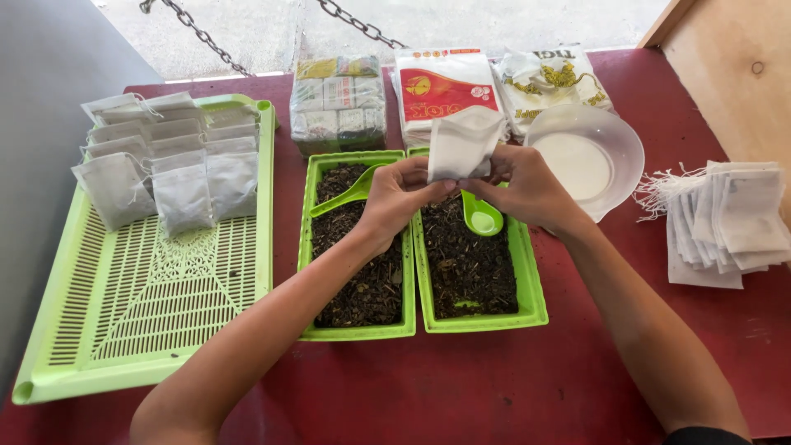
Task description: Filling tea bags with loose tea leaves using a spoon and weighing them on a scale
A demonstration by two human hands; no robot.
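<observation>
Both hands, left hand (401, 194) and right hand (521, 185), pinched a white bag (463, 142) at frame centre, above two green trays (527, 284); it looked light, soft, best gripped at its open rim.

A dark red table (494, 387) carries everything. Directly under the two hands gripping a sachet lie two green rectangular plastic trays of dark dried leaves (362, 330), side by side and touching. Well left of the grip lies a large light-green slotted plastic tray (156, 313). Beyond the grip stand three plastic-wrapped packets (338, 103). Just right of it sits a clear round plastic bowl (614, 136), and farther right a fanned stack of empty white paper sachets (729, 222).
</observation>
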